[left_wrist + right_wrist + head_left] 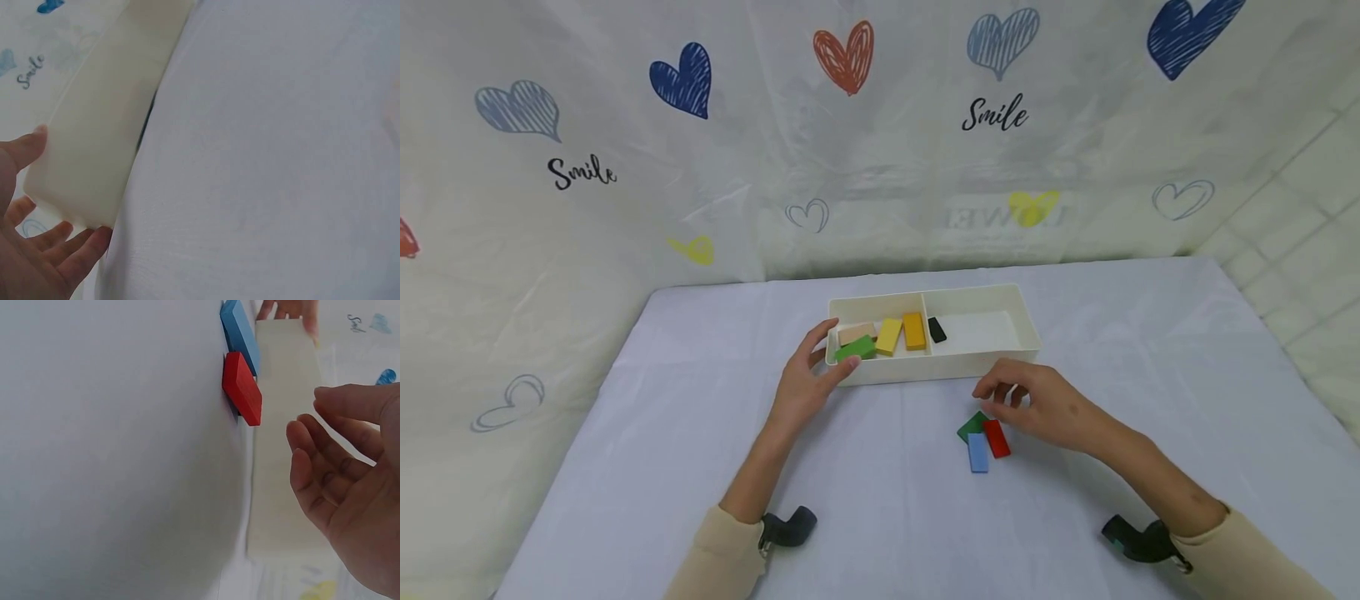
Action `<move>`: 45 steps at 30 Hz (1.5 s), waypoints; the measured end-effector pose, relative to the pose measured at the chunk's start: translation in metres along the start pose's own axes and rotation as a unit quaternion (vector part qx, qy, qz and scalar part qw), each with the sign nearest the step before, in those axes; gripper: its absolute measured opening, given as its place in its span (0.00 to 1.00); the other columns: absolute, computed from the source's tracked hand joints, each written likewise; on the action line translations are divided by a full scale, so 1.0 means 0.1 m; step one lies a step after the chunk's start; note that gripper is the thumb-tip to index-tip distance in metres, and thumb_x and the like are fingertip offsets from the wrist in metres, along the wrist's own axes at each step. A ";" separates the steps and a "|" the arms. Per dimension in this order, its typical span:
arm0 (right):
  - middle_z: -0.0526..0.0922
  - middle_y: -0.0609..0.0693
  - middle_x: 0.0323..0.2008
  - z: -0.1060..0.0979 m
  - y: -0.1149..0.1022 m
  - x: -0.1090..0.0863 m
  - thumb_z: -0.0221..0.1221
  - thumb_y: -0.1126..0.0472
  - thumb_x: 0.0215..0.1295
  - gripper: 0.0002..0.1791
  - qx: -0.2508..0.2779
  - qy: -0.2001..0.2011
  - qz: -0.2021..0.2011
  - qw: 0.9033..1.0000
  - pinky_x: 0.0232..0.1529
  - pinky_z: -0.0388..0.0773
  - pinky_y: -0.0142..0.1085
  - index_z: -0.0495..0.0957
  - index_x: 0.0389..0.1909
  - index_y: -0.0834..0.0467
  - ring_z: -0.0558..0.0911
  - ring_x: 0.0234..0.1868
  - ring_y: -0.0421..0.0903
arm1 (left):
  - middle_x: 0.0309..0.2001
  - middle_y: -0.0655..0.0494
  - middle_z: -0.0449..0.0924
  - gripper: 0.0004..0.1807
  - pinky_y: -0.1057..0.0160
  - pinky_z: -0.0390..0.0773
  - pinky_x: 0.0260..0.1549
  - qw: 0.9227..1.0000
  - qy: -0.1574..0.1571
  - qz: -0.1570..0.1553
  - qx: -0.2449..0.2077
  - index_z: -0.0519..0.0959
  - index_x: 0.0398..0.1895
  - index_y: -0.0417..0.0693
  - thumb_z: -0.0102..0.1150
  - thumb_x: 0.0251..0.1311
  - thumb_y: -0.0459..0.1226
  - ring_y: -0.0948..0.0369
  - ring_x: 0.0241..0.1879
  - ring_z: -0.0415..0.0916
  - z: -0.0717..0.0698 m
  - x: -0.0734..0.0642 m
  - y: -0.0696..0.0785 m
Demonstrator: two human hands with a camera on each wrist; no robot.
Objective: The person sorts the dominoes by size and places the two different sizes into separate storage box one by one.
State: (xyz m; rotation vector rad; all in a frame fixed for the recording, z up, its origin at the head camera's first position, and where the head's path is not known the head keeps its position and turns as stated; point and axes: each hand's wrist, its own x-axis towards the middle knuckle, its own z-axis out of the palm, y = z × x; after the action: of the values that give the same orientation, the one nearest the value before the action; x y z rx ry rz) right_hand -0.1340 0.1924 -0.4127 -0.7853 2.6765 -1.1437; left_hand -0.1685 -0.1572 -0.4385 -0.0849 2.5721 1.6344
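A white two-compartment box (880, 371) stands toward the back of the table. My left hand (803, 379) grips its left end, thumb at the front rim and fingers round the end wall. In the left compartment lie a green block (856, 348), a beige block (856, 333), a yellow block (889, 337) and a deeper yellow block (914, 331). A small black block (937, 330) is in the right compartment. My right hand (1037, 400), fingers loosely bent and holding nothing visible, hovers by a red block (997, 439), a blue block (977, 453) and a dark green block (972, 426).
A white cloth (880, 517) covers the table. Behind it hangs a pale curtain (895, 150) printed with hearts and "Smile". A black wrist camera (790, 527) sits on the left wrist, another black wrist camera (1138, 540) on the right.
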 end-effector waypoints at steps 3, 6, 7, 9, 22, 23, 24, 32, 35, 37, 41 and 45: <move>0.86 0.43 0.43 -0.01 0.02 -0.01 0.68 0.68 0.65 0.12 0.003 -0.018 0.003 1.000 0.43 0.83 0.32 0.84 0.47 0.53 0.81 0.41 0.36 | 0.81 0.61 0.59 0.40 0.38 0.76 0.66 1.000 -0.001 0.000 0.001 0.64 0.75 0.80 0.71 0.62 0.52 0.48 0.77 0.66 0.00 0.00 0.00; 0.86 0.45 0.44 -0.03 0.03 -0.02 0.69 0.65 0.65 0.12 0.009 -0.041 0.008 0.999 0.45 0.83 0.33 0.84 0.48 0.52 0.82 0.43 0.38 | 0.81 0.61 0.60 0.40 0.38 0.76 0.66 1.000 0.000 -0.001 0.002 0.64 0.75 0.80 0.71 0.62 0.52 0.48 0.77 0.66 0.00 0.00 0.00; 0.86 0.45 0.44 -0.03 0.03 -0.02 0.69 0.64 0.65 0.12 0.012 -0.048 0.009 0.999 0.45 0.83 0.33 0.84 0.48 0.52 0.82 0.43 0.39 | 0.81 0.61 0.60 0.40 0.38 0.76 0.65 1.000 0.000 -0.001 0.002 0.64 0.75 0.80 0.71 0.62 0.52 0.48 0.78 0.66 0.00 0.00 0.00; 0.86 0.45 0.44 -0.04 0.04 -0.03 0.72 0.61 0.63 0.13 0.018 -0.062 0.011 0.998 0.45 0.83 0.34 0.84 0.47 0.51 0.83 0.43 0.41 | 0.81 0.61 0.60 0.40 0.38 0.76 0.65 1.000 0.000 -0.002 0.002 0.64 0.75 0.80 0.71 0.62 0.52 0.48 0.78 0.65 0.01 0.00 0.01; 0.84 0.43 0.44 -0.03 0.09 -0.06 0.78 0.52 0.55 0.22 0.013 -0.124 0.047 0.991 0.45 0.81 0.32 0.84 0.49 0.48 0.81 0.43 0.43 | 0.81 0.61 0.59 0.40 0.38 0.77 0.65 1.000 0.001 -0.007 0.004 0.63 0.75 0.81 0.71 0.63 0.52 0.48 0.78 0.65 0.00 -0.01 0.00; 0.83 0.43 0.45 -0.03 0.09 -0.06 0.78 0.51 0.54 0.22 0.012 -0.130 0.048 0.990 0.45 0.81 0.32 0.84 0.49 0.48 0.80 0.43 0.42 | 0.81 0.61 0.59 0.40 0.38 0.76 0.65 1.000 0.001 -0.007 0.004 0.63 0.75 0.81 0.71 0.63 0.52 0.48 0.78 0.65 0.00 -0.01 0.00; 0.83 0.43 0.45 -0.03 0.10 -0.06 0.79 0.51 0.54 0.23 0.012 -0.136 0.049 0.989 0.45 0.81 0.32 0.84 0.50 0.48 0.80 0.44 0.42 | 0.81 0.61 0.59 0.40 0.38 0.76 0.65 1.000 0.001 -0.007 0.005 0.63 0.76 0.80 0.71 0.63 0.53 0.48 0.78 0.65 0.00 -0.01 0.00; 0.80 0.42 0.47 -0.02 0.08 -0.08 0.80 0.52 0.51 0.28 -0.003 -0.167 0.065 0.984 0.46 0.80 0.30 0.78 0.51 0.47 0.76 0.47 0.43 | 0.81 0.61 0.59 0.40 0.38 0.77 0.64 1.000 0.002 -0.002 0.005 0.64 0.76 0.80 0.71 0.62 0.53 0.47 0.78 0.65 -0.01 -0.01 0.00; 0.80 0.41 0.46 -0.01 0.08 -0.08 0.80 0.54 0.51 0.27 -0.011 -0.168 0.070 0.983 0.47 0.80 0.30 0.76 0.49 0.47 0.76 0.48 0.44 | 0.81 0.62 0.59 0.40 0.38 0.78 0.63 1.000 0.002 -0.002 0.005 0.64 0.76 0.80 0.71 0.62 0.53 0.48 0.78 0.65 -0.01 0.00 0.01; 0.80 0.41 0.45 -0.01 0.08 -0.08 0.80 0.54 0.51 0.27 -0.012 -0.168 0.070 0.983 0.46 0.81 0.30 0.76 0.47 0.47 0.77 0.48 0.44 | 0.81 0.61 0.59 0.40 0.38 0.78 0.64 1.000 0.001 -0.001 0.006 0.63 0.76 0.80 0.71 0.62 0.54 0.48 0.78 0.65 -0.01 0.00 0.01; 0.80 0.40 0.44 -0.01 0.08 -0.08 0.80 0.55 0.51 0.25 -0.012 -0.169 0.060 0.984 0.46 0.81 0.31 0.77 0.46 0.47 0.77 0.47 0.44 | 0.81 0.61 0.59 0.40 0.38 0.78 0.64 1.000 0.002 -0.002 0.007 0.63 0.76 0.80 0.71 0.62 0.54 0.47 0.78 0.65 0.00 0.00 0.01; 0.80 0.40 0.44 -0.02 0.08 -0.08 0.80 0.55 0.52 0.24 -0.012 -0.172 0.049 0.984 0.47 0.81 0.31 0.77 0.46 0.47 0.77 0.47 0.44 | 0.81 0.61 0.59 0.40 0.38 0.77 0.64 1.000 0.002 -0.003 0.006 0.64 0.76 0.79 0.71 0.62 0.53 0.47 0.78 0.65 0.00 0.00 0.01</move>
State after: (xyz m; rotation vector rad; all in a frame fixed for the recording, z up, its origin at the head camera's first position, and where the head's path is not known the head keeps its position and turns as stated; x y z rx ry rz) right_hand -0.1310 0.2023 -0.4171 -0.7641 2.4152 -0.8646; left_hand -0.1685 -0.1569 -0.4372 -0.0944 2.5810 1.6182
